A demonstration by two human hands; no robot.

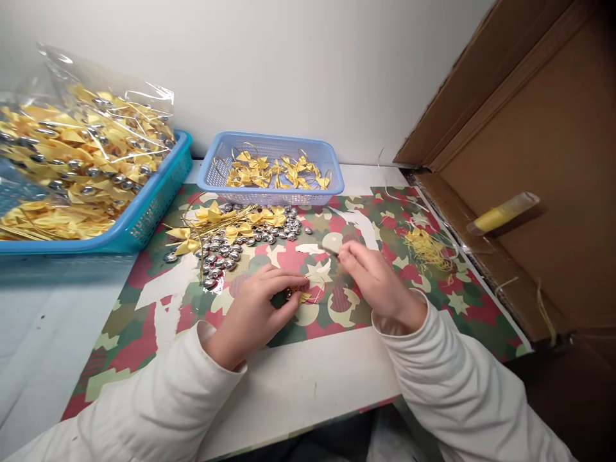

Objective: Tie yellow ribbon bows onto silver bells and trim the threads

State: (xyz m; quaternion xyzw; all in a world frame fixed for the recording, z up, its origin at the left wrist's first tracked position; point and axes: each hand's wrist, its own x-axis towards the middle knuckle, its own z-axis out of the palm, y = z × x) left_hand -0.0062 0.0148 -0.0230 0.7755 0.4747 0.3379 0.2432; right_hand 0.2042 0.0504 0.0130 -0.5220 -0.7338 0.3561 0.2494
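From the head camera, both hands meet low over the patterned mat (144,308) on the worktop. The left hand (253,314) has its grip pinched together on a small yellow ribbon bow (304,296) with a thin gold loop, pressing it flat to the mat, seemingly to steady it. The right hand (378,282) has its fingertips closed on something tiny — too small to tell what. Just beyond the hands lies the supply, within easy reach: a scatter of shiny silver beads (226,250), rounded and glossy, mixed with satin bows and stiff gold wires (219,221). Behind it, a light-blue mesh basket (332,186) holds bows; far left, a teal basket (154,205) carries a crinkly clear bag (72,141) of more. Frayed yellow thread scraps (426,247) lie right, beside brown cardboard (543,147).
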